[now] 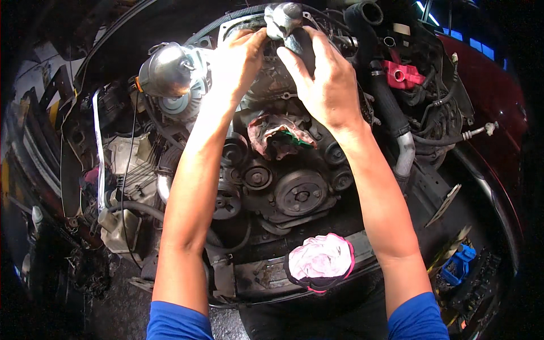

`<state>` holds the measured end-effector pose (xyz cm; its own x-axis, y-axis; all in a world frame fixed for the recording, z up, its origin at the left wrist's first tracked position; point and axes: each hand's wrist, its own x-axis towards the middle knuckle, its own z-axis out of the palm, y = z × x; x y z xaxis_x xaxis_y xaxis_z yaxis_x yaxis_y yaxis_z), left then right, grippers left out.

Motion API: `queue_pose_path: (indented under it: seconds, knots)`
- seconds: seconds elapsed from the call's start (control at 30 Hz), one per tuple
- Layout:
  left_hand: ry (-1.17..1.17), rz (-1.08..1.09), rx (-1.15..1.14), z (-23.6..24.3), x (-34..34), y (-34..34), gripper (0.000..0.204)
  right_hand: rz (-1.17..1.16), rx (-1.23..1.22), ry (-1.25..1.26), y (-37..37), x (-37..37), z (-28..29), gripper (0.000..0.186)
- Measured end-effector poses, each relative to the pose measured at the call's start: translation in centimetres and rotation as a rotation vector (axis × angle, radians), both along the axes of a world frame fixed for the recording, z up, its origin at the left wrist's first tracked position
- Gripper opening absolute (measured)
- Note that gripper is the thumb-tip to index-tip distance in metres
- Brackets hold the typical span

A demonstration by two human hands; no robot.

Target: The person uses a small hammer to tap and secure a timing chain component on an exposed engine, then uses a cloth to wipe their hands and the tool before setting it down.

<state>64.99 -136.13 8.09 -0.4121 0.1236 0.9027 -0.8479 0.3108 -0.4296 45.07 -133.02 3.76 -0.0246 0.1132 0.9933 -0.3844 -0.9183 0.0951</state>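
Observation:
My left hand (pixel 242 65) reaches to the top of the engine, fingers curled against a lumpy silver metal part (pixel 283 17) with a darker lower section. My right hand (pixel 324 85) grips this part from the other side, thumb and fingers bent around its lower section; their tips are partly hidden. Below both hands, a crumpled reddish and green rag (pixel 266 133) lies on the engine above the pulleys (pixel 300 192). A shiny domed metal object (pixel 170 71) stands left of my left hand.
A pink and black cloth (pixel 320 260) rests on the front crossmember (pixel 255 275). Hoses (pixel 388 107) and a red plastic part (pixel 408 73) are at the right, a translucent reservoir (pixel 119 229) at the lower left, a blue plastic item (pixel 456 263) at the lower right.

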Motion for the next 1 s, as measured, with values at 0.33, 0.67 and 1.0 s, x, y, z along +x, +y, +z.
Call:
queue_pose_path:
  seconds: [0.33, 0.67, 1.0]
  knots:
    - [0.011, 0.009, -0.021, -0.3, -0.2, 0.2, 0.019, -0.009, -0.170, -0.026, 1.4, -0.3, 0.4, 0.043]
    - [0.009, -0.003, 0.008, -0.1, -0.8, 0.3, 0.018, 0.053, -0.075, -0.094, 2.7, -2.3, -1.0, 0.038]
    - [-0.242, -0.050, 0.341, -6.7, -2.7, 7.1, 0.033, 0.738, 0.948, -0.254, 10.6, -10.5, -20.0, 0.035]
